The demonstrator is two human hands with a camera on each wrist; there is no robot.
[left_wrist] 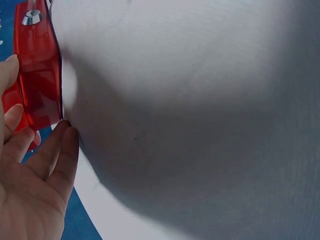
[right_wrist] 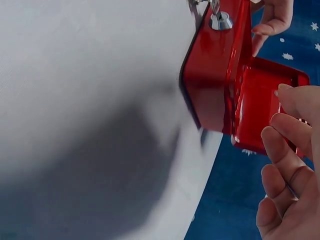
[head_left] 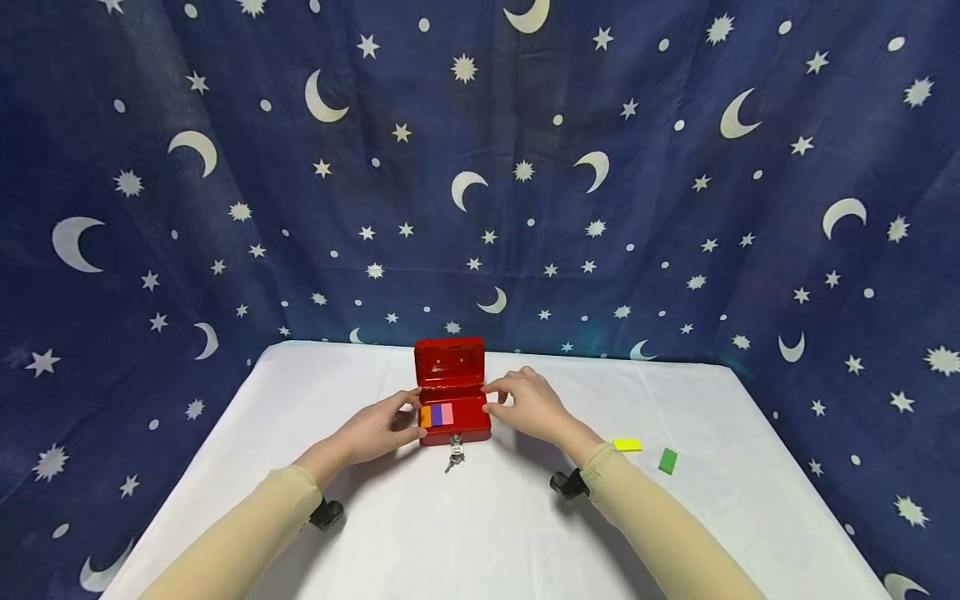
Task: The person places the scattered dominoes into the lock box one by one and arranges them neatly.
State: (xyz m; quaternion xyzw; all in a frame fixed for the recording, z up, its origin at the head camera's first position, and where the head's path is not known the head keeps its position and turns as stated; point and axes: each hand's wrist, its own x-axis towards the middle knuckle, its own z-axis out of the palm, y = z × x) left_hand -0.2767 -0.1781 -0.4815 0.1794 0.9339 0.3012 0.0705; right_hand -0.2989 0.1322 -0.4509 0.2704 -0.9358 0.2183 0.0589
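Note:
A red cash box stands on the table with its lid raised at the back. Orange, purple and pink rectangular pieces lie side by side in its left half. Keys hang from the front lock. My left hand is at the box's left side, thumb by the front corner and fingertips along the side. My right hand is at the right side with loosely bent fingers, thumb and forefinger right at the rim; in the right wrist view it overlaps the lid.
To the right of my right forearm, a yellow piece and a green piece lie on the white-covered table. A dark blue curtain with moons and stars hangs behind and along both sides.

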